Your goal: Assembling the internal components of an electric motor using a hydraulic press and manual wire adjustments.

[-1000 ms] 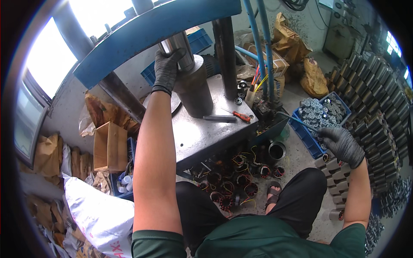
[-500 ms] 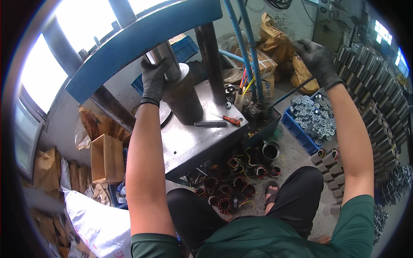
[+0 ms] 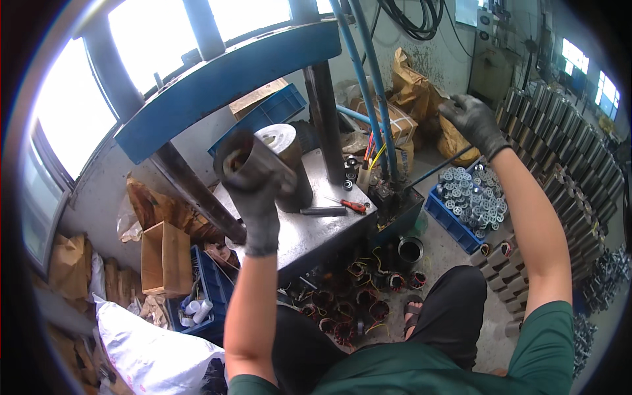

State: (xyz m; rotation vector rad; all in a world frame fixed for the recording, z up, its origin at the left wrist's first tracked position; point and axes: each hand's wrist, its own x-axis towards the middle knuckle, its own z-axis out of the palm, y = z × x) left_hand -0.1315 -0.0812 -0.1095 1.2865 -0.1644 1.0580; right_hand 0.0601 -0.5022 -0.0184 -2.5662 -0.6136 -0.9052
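My left hand (image 3: 261,220), in a dark glove, is closed around a hollow metal cylinder (image 3: 245,163). The cylinder is tilted so its dark open end shows; motion blurs both. Just behind it, a thick upright metal cylinder (image 3: 296,174) with a pale ring-shaped top stands on the press table (image 3: 309,234). My gloved right hand (image 3: 475,124) is raised on the right, fingers loosely bent and apart. A thin dark lever rod (image 3: 441,166) runs up to its wrist; whether the palm touches the rod is hidden.
The blue press beam (image 3: 230,76) spans overhead between dark posts. On the table lie a red-handled screwdriver (image 3: 354,206) and a dark metal bar (image 3: 324,211). A blue crate (image 3: 454,220) holds metal discs. Wound stators (image 3: 365,299) crowd the floor below; stacked metal cylinders (image 3: 559,125) line the right.
My left hand has drawn the hollow cylinder off the top of the upright cylinder and toward me, tilting it. My right hand stays raised near the rod.
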